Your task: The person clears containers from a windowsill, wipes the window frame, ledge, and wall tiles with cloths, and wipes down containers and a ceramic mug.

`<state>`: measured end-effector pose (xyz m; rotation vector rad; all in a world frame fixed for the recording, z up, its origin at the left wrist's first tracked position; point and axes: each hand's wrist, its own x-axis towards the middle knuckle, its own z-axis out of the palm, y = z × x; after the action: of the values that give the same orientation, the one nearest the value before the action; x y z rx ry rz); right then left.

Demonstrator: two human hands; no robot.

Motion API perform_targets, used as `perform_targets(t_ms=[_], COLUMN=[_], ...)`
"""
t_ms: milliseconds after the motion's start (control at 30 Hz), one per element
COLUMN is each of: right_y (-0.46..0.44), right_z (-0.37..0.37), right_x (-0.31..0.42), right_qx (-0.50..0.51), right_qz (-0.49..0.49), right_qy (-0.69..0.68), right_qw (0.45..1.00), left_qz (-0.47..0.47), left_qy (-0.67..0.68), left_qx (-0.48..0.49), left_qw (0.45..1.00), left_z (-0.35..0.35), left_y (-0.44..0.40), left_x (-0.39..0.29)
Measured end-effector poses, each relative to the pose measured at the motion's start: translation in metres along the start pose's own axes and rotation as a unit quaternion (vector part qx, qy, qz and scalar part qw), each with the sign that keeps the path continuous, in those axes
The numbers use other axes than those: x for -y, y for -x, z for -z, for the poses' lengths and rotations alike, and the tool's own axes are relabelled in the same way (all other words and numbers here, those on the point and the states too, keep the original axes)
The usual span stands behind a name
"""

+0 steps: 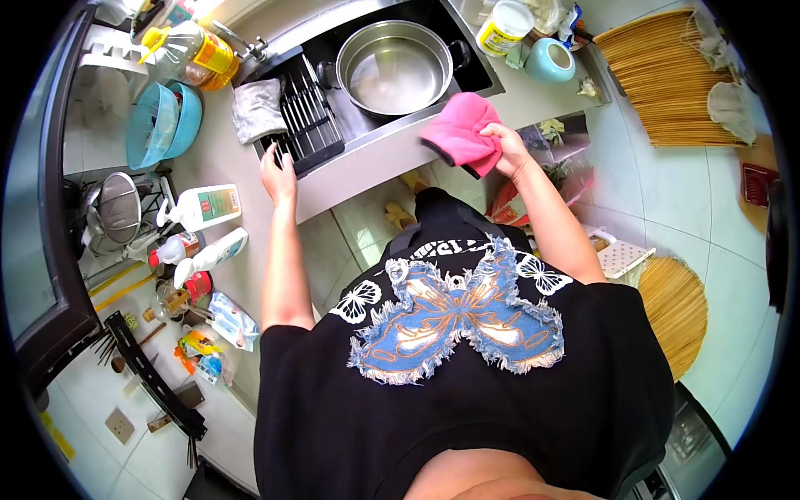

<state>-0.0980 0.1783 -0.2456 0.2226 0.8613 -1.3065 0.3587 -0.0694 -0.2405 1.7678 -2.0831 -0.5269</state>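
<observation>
My right hand (508, 152) grips a folded pink cloth (463, 132) with a dark edge, above the front of the counter. My left hand (279, 172) is at the near left corner of a black dish rack (310, 112), fingers stretched toward its rim and seemingly touching it. The rack lies over the left part of the sink (354, 132). To its right, a large steel pot (394, 68) with black side handles sits in the sink, with what looks like clear water inside. A grey cloth (257, 111) rests beside the rack.
Left of the sink stand an oil bottle (196, 57), blue bowls (158, 125) and a white pump bottle (207, 207). A white tub (505, 27) and a turquoise jar (550, 61) occupy the right counter. The faucet (250, 48) is behind the rack.
</observation>
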Motion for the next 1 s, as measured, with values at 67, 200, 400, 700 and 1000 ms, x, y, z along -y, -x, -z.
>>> perform_targets(t_ms=[67, 200, 400, 700, 1000], right_y=[0.002, 0.016, 0.039, 0.030, -0.005], right_z=[-0.004, -0.055, -0.168, -0.226, -0.343], right_x=[0.018, 0.046, 0.077, 0.281, 0.545], right_qx=[0.099, 0.121, 0.228, 0.002, -0.199], right_qz=[-0.018, 0.029, 0.197, 0.600, 0.786], right_qy=[-0.074, -0.048, 0.454, 0.439, 0.491], right_qw=[0.992, 0.991, 0.839, 0.669, 0.320], left_qz=[0.073, 0.168, 0.198, 0.006, 0.031], left_qy=[0.240, 0.440, 0.748, 0.877, 0.862], left_qx=[0.018, 0.179, 0.332, 0.254, 0.244], left_qw=[0.968, 0.864, 0.538, 0.409, 0.443], left_z=[-0.008, 0.019, 0.011, -0.036, 0.013], left_y=[0.010, 0.028, 0.039, -0.021, -0.170], left_x=[-0.029, -0.148, -0.281, -0.351, -0.478])
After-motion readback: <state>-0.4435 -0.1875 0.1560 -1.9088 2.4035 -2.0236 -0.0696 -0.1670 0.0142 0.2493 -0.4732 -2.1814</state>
